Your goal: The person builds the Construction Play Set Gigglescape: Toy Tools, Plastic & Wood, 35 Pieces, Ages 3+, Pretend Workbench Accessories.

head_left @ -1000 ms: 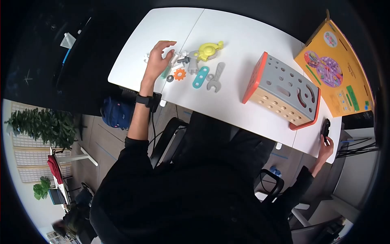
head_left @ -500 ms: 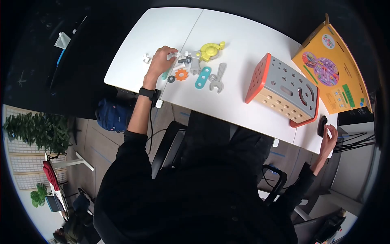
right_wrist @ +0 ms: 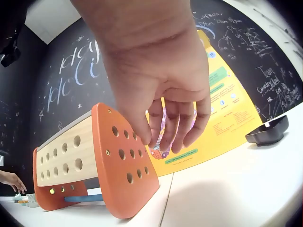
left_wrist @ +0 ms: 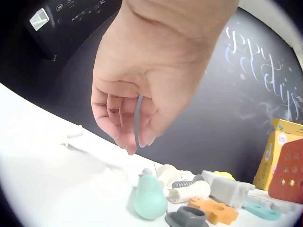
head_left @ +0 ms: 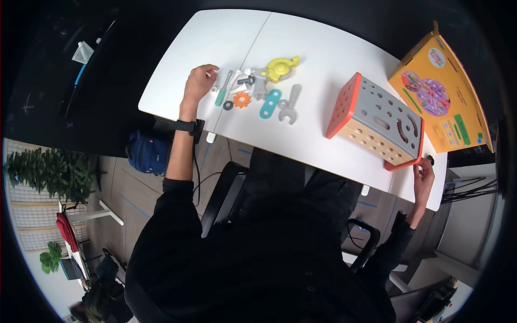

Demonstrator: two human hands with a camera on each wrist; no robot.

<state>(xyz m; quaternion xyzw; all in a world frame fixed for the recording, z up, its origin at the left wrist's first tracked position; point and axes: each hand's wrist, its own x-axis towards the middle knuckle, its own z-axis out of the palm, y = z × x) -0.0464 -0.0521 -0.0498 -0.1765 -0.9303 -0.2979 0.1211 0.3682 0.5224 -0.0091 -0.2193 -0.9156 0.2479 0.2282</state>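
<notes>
My left hand (head_left: 200,83) hovers over the table's left part, just left of a teal-handled screwdriver (head_left: 221,96). In the left wrist view its fingers droop loosely, with a gap before the thumb and nothing held. Right of the screwdriver lie white screws (left_wrist: 189,193), a dark grey bolt (head_left: 246,81), an orange gear (head_left: 241,100) and a grey nut (head_left: 228,105). Another white screw (left_wrist: 72,136) lies off to the left. My right hand (right_wrist: 161,80), fingers loosely bent, is beside the orange end panel (right_wrist: 124,161) of a toy workbench, thumb tip right at its edge.
A grey and yellow toy tool (head_left: 279,69), a teal strip with holes (head_left: 270,104) and a grey wrench (head_left: 291,107) lie mid-table. Behind the workbench stands a yellow box (head_left: 447,102). A black object (right_wrist: 268,131) sits near the table's right end.
My left hand has moved left, away from the white pieces, uncovering the screwdriver. My right hand has left the black object and moved left to the workbench's end panel.
</notes>
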